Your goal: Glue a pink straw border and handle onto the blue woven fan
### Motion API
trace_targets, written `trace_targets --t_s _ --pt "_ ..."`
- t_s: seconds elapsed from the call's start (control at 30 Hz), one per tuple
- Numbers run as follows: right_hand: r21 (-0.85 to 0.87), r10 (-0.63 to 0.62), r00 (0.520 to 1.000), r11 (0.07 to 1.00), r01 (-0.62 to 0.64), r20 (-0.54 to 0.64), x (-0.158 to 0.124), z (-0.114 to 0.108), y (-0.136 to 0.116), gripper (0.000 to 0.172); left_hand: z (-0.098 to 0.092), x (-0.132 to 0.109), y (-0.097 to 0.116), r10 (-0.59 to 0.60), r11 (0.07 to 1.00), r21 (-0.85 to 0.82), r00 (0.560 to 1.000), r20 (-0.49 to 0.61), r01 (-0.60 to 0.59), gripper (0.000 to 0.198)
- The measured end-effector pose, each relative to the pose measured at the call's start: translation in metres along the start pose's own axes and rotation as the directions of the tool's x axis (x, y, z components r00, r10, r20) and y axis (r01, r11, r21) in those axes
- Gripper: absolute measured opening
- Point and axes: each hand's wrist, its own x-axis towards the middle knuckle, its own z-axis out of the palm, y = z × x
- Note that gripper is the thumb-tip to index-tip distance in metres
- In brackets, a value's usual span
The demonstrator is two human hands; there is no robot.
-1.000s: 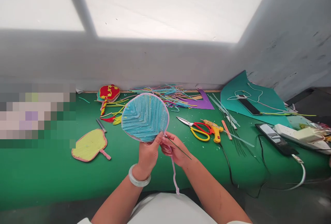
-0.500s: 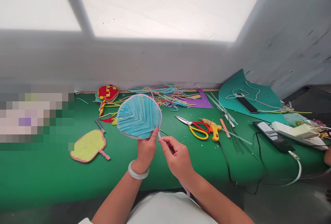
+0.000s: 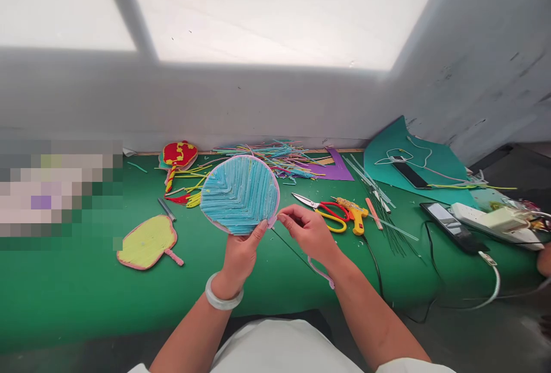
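My left hand (image 3: 243,255) grips the lower edge of a round blue fan (image 3: 239,195), its thumb on the front face. Rows of blue pipe cleaner cover the fan in a slanted pattern, and a pale pink strip runs along its rim. Just right of the fan's lower edge, my right hand (image 3: 310,235) pinches a pink pipe cleaner (image 3: 319,272), whose loose end hangs below the wrist. A thin dark wire (image 3: 293,248) slants down from the fan beneath the right hand.
Scissors (image 3: 325,212) and a yellow glue gun (image 3: 355,215) lie right of my hands. Left are a yellow-green fan (image 3: 148,244) and a red fan (image 3: 181,155). Behind is a pile of pipe cleaners (image 3: 275,158). Phones and a power strip (image 3: 469,212) sit far right.
The blue fan has shifted right and turned slightly in my left hand. My right hand has moved up and right, and more of the pink pipe cleaner's tail and the dark wire shows.
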Motion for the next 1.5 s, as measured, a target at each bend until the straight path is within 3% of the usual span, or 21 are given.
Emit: trace_targets --t_s 0.17,0.33,0.43,0.53,0.63,0.8,0.87,0.93,1.0,1.1,1.2,1.33,1.5 --pt "0.371 0.164 0.977 0.906 -0.204 0.138 0.002 0.022 0.012 0.044 0.011 0.002 0.010 -0.085 0.978 -0.194 0.996 -0.033 0.077 0.035" --pt "0.436 0.213 0.959 0.857 -0.276 0.187 -0.014 0.049 0.009 0.046 0.012 0.003 0.004 -0.116 0.976 -0.194 0.990 -0.083 0.098 0.029" --pt "0.418 0.215 0.970 0.876 -0.242 0.110 -0.027 0.061 0.004 0.043 0.009 0.003 -0.003 -0.073 0.996 -0.062 0.991 -0.112 0.066 0.031" --pt "0.234 0.150 0.989 0.961 -0.147 0.005 -0.037 0.064 -0.004 0.036 0.005 0.005 -0.006 0.025 0.983 0.183 0.992 -0.124 -0.001 0.033" --pt "-0.079 -0.010 0.997 0.997 0.004 -0.072 -0.042 0.055 -0.012 0.031 0.003 0.007 -0.003 0.062 0.960 0.278 0.990 -0.123 -0.025 0.028" --pt "-0.527 -0.346 0.932 0.815 0.242 -0.106 -0.035 0.029 -0.019 0.027 0.001 0.008 0.005 0.113 0.941 0.329 0.989 -0.098 -0.075 0.030" --pt "-0.605 -0.435 0.894 0.741 0.290 -0.104 -0.029 0.019 -0.019 0.028 0.001 0.008 0.007 0.131 0.932 0.350 0.989 -0.071 -0.098 0.031" --pt "-0.620 -0.457 0.883 0.724 0.301 -0.106 -0.022 0.009 -0.018 0.028 -0.001 0.006 0.007 0.114 0.942 0.322 0.992 -0.050 -0.092 0.032" --pt "-0.573 -0.387 0.916 0.776 0.265 -0.101 -0.015 0.001 -0.016 0.030 -0.001 0.004 0.006 0.079 0.967 0.246 0.996 -0.035 -0.068 0.034" --pt "-0.385 -0.185 0.982 0.910 0.155 -0.041 -0.005 -0.006 -0.012 0.033 0.000 0.003 0.005 0.031 0.994 0.107 0.999 -0.014 -0.029 0.041" --pt "-0.125 -0.048 0.998 0.991 0.054 0.052 0.001 -0.002 -0.004 0.038 0.006 0.004 0.011 -0.033 0.998 -0.049 0.999 -0.006 0.033 0.039" --pt "0.249 0.131 0.976 0.953 -0.173 0.176 0.000 0.017 0.007 0.044 0.013 0.005 0.020 -0.118 0.979 -0.173 0.993 -0.027 0.112 0.031" --pt "0.367 0.179 0.954 0.893 -0.260 0.241 -0.017 0.047 0.007 0.045 0.013 0.005 0.012 -0.126 0.987 -0.107 0.989 -0.079 0.118 0.033"
